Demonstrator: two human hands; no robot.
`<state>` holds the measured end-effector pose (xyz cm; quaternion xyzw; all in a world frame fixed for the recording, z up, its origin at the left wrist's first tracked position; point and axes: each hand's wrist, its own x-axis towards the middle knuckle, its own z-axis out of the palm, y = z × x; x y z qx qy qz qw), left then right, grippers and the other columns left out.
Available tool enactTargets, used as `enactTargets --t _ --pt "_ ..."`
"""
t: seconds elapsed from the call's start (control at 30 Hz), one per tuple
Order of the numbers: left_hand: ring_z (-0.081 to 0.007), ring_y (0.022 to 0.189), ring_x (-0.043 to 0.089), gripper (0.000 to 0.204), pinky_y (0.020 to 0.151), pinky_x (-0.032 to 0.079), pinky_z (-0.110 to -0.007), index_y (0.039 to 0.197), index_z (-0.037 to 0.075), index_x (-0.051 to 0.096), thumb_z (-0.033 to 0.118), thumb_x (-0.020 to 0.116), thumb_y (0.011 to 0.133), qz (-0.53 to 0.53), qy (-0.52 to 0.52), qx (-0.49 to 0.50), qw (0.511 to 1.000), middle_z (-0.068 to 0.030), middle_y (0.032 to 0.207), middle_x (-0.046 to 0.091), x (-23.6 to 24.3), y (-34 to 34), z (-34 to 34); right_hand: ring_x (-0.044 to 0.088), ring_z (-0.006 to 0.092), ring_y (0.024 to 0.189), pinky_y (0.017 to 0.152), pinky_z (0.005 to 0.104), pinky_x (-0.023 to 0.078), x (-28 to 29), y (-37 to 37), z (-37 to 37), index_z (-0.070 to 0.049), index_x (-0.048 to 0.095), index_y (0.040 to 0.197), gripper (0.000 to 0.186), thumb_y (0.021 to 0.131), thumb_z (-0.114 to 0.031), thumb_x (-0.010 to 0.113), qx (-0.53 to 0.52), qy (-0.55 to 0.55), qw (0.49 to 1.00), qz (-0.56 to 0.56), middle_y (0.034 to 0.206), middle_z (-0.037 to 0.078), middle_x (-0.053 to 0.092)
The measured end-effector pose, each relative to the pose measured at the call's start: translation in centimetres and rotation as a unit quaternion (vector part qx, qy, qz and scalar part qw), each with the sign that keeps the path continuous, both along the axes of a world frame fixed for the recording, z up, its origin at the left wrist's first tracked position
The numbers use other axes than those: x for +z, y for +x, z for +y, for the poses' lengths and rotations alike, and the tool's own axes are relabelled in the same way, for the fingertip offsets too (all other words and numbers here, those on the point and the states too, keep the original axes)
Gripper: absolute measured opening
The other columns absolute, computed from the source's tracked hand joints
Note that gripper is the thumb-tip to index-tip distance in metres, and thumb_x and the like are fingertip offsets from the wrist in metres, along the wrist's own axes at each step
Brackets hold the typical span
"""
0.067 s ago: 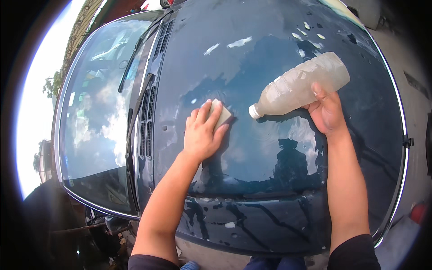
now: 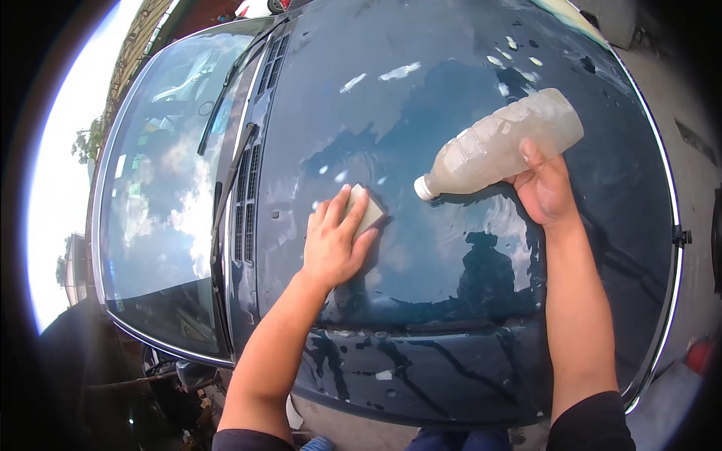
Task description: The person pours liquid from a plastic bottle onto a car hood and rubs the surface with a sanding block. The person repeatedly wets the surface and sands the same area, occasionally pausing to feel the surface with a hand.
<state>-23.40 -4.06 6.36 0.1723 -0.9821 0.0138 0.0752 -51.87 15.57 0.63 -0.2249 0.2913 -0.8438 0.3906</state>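
My left hand (image 2: 333, 244) grips a pale rectangular pad (image 2: 370, 207), pressing it on the wet, dark blue-grey car hood (image 2: 406, 278). To its right, my right hand (image 2: 547, 192) holds a crumpled, translucent plastic bottle (image 2: 492, 146) almost on its side. The bottle's white cap end points left and downward, close over the hood; whether it touches cannot be told. Water ripples spread below that end. Several small pale patches and wet marks show on the paint toward the far side.
The windshield (image 2: 162, 195), its wipers (image 2: 226, 173) and black vent grilles (image 2: 248, 203) lie left of my hands. The hood's chrome-trimmed edge curves at right. A red object (image 2: 698, 355) sits beyond it at lower right. My legs show below the near edge.
My left hand and the pad have slid a little toward me, down in the picture. The bottle in my right hand has shifted very slightly left.
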Motion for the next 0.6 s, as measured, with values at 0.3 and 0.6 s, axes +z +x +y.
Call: enactTargets --t 0.3,0.6 --pt "-0.0394 0.119 0.054 0.061 0.105 0.041 -0.046 0.145 0.007 0.054 0.027 0.07 0.09 0.043 -0.021 0.012 0.999 -0.0211 0.141 0.053 0.1 -5.6 -1.5 0.064 0.026 0.117 0.096 0.0454 0.057 0.5 0.8 -0.8 -0.003 0.049 0.14 0.049 0.099 -0.024 0.065 0.021 -0.007 1.0 0.011 0.128 0.011 0.062" --pt "-0.0401 0.117 0.055 0.062 0.102 0.042 -0.047 0.142 0.005 0.057 0.025 0.072 0.085 -0.017 0.005 -0.014 1.0 -0.0239 0.141 0.053 0.8 1.9 1.1 0.064 0.026 0.117 0.096 0.0457 0.057 0.5 0.4 -0.4 -0.003 0.048 0.14 0.05 0.099 -0.025 0.065 0.013 -0.004 1.0 0.021 0.129 0.012 0.062"
